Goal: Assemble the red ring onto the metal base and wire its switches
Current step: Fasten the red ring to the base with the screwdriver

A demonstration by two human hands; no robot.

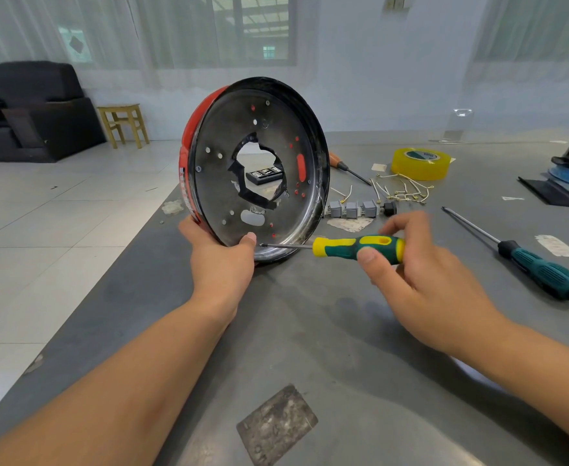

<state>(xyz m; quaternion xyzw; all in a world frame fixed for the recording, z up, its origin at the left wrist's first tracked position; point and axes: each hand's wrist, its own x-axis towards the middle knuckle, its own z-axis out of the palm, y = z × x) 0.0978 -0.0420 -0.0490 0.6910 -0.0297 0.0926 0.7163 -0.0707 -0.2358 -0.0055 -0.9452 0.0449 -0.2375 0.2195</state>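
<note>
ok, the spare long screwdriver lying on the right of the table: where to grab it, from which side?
Take the long screwdriver by its dark ribbed handle, coming down from above with the right hand. It lies flat on the table, handle end nearer the person, thin shaft pointing away to the left. The handle is the thick, textured part and looks clear all round; the shaft is too slim to hold well.

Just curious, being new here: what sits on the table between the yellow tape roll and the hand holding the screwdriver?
In the head view, loose wires and a row of grey switches lie between the tape roll and the right hand.
</note>
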